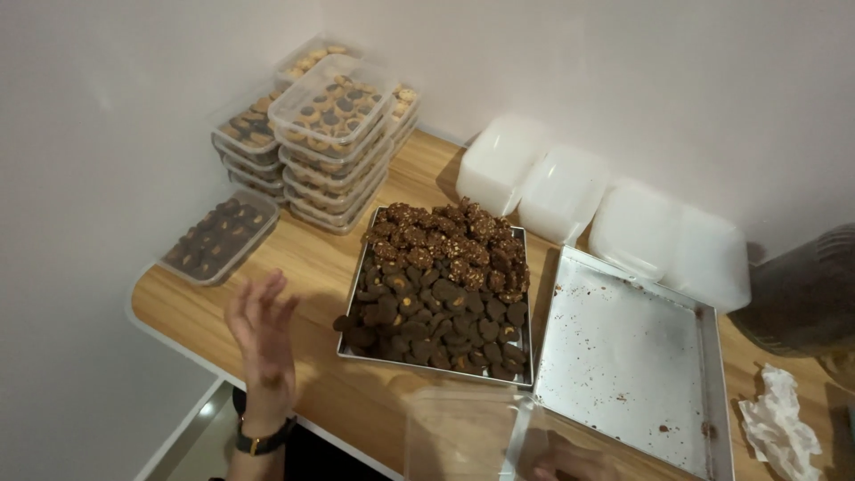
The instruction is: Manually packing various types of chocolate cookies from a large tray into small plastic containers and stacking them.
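My left hand (263,343) is raised over the near left part of the wooden table (316,267), fingers spread and holding nothing; a dark watch sits on the wrist. My right hand (570,463) is at the bottom edge, seen through a clear plastic container (459,432) that it touches; whether it grips it is unclear. Between the hands lies a metal tray (525,267) heaped with dark chocolate cookies (441,285), some topped with nuts. An open clear box of dark cookies (216,239) lies left of my left hand.
Stacks of filled, lidded clear cookie boxes (325,142) stand at the back left against the wall. White empty containers (614,214) line the back. An emptied metal tray (628,356) with crumbs lies on the right, a crumpled tissue (782,423) beside it. A grey object (806,294) is at far right.
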